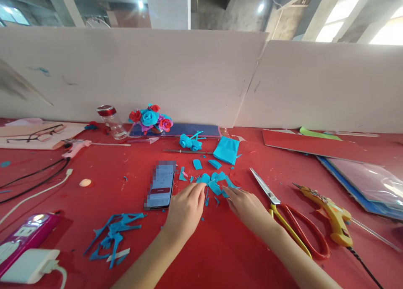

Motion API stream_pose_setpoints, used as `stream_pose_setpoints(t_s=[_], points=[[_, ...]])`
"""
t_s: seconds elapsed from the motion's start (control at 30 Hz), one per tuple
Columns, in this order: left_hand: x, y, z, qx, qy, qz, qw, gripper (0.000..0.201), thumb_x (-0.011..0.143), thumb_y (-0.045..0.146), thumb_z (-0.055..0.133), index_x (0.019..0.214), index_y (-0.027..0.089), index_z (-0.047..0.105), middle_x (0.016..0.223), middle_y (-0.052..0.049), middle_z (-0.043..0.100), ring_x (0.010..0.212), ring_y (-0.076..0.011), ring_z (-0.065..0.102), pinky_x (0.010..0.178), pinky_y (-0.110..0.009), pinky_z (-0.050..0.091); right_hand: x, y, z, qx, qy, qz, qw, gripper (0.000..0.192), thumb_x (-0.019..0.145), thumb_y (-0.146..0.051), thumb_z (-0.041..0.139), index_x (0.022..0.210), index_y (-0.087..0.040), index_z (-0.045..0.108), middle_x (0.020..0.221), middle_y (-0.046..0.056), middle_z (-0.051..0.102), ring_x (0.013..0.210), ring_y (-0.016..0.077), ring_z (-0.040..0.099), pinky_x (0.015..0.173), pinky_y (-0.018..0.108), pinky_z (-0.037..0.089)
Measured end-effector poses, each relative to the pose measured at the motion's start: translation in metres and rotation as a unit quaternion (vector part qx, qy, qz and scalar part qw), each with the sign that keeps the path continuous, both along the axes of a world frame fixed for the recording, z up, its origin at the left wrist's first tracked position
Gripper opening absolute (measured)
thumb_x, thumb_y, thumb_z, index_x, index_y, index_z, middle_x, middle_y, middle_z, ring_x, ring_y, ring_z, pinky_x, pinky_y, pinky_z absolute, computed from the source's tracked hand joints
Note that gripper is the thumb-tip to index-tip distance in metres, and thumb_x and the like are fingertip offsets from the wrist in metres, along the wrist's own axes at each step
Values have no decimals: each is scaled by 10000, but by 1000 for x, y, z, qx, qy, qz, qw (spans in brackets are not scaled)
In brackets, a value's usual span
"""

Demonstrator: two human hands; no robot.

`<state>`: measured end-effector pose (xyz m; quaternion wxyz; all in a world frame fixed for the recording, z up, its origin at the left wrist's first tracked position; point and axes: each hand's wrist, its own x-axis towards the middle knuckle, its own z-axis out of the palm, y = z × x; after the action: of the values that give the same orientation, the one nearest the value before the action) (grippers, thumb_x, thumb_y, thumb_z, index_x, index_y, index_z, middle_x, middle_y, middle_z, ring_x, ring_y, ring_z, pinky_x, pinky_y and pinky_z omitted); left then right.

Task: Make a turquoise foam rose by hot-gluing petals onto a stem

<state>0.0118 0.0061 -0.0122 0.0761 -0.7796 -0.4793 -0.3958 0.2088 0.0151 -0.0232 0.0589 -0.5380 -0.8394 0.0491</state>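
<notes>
My left hand (185, 209) and my right hand (247, 207) rest on the red table (220, 247), fingertips touching a small heap of cut blue paper petals (214, 182). Neither hand clearly grips a piece; the fingers are curled over the scraps. Behind the heap lie a folded blue paper square (227, 150), loose blue pieces (197, 164) and a small blue paper flower on a stem (189, 142). A phone (160, 185) lies just left of my left hand.
Red-handled scissors (289, 219) and a yellow glue gun (330, 213) lie right of my right hand. Blue offcuts (113, 234) lie front left. A paper flower bouquet (150, 118), a glass jar (111, 121), glasses (37, 133), cables, a power strip (25, 234) and paper sheets (362, 179) surround.
</notes>
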Motion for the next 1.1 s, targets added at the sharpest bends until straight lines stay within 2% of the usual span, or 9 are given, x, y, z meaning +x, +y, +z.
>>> stream_pose_setpoints(t_s=[0.13, 0.27, 0.47, 0.57, 0.67, 0.73, 0.8, 0.93, 1.1], points=[[0, 0, -1, 2, 2, -4, 1000, 214, 911, 147, 421, 933, 157, 634, 789, -40, 713, 624, -142, 666, 511, -209, 477, 5, -4, -1, -8, 45, -5, 999, 428, 832, -70, 363, 1193, -151, 579, 1109, 140, 662, 945, 282, 648, 736, 378, 508], [1, 0, -1, 4, 8, -6, 1000, 207, 906, 132, 426, 915, 152, 631, 778, -36, 712, 584, -134, 658, 497, -212, 469, 7, -4, -2, -19, 115, -38, 993, 402, 845, -125, 343, 1137, -157, 618, 1050, 145, 677, 889, 298, 651, 698, 397, 490], [2, 0, 0, 0, 18, -4, 1000, 212, 902, 123, 420, 920, 158, 627, 784, -41, 715, 623, -138, 672, 517, -202, 479, 3, -8, -4, -65, 270, -73, 958, 306, 806, -201, 450, 1047, -192, 639, 813, 45, 680, 599, 143, 581, 560, 263, 456], [2, 1, -1, 3, 19, -1, 1000, 208, 900, 122, 424, 920, 154, 628, 779, -39, 713, 625, -145, 675, 511, -207, 479, -3, -12, -1, -142, 384, -69, 910, 290, 766, -185, 476, 1010, -182, 633, 829, 28, 660, 653, 129, 584, 593, 246, 462], [2, 1, -2, 2, 19, -1, 1000, 206, 899, 123, 426, 912, 153, 629, 776, -41, 711, 627, -148, 677, 514, -207, 481, -8, -15, 6, -242, 507, -78, 823, 206, 727, -217, 561, 910, -176, 647, 792, 19, 653, 705, 137, 579, 655, 260, 445], [2, 0, -2, -1, 20, 0, 1000, 207, 900, 127, 426, 909, 157, 630, 774, -42, 710, 626, -145, 675, 519, -202, 481, -10, -16, 11, -287, 549, -97, 779, 161, 719, -293, 620, 815, -169, 654, 728, 9, 636, 636, 115, 532, 595, 240, 404], [2, 0, -2, 0, 19, 0, 1000, 206, 901, 130, 426, 910, 161, 629, 775, -43, 709, 624, -144, 674, 520, -200, 480, -11, -17, 14, -309, 571, -115, 752, 214, 715, -370, 649, 767, -163, 653, 645, -13, 586, 545, 81, 439, 512, 219, 329], [3, -1, -2, -4, 13, -7, 1000, 199, 900, 126, 425, 916, 160, 620, 785, -44, 708, 629, -150, 675, 521, -207, 486, -10, -18, 15, -316, 597, -123, 727, 263, 708, -420, 673, 775, -167, 662, 557, -51, 470, 513, 65, 339, 483, 212, 255], [4, -3, -3, -21, 8, -25, 999, 177, 901, 118, 424, 939, 161, 592, 786, -47, 697, 676, -169, 676, 559, -233, 509, -12, -20, 16, -312, 596, -139, 727, 280, 697, -440, 692, 733, -164, 664, 585, -34, 518, 541, 74, 399, 503, 210, 300]])
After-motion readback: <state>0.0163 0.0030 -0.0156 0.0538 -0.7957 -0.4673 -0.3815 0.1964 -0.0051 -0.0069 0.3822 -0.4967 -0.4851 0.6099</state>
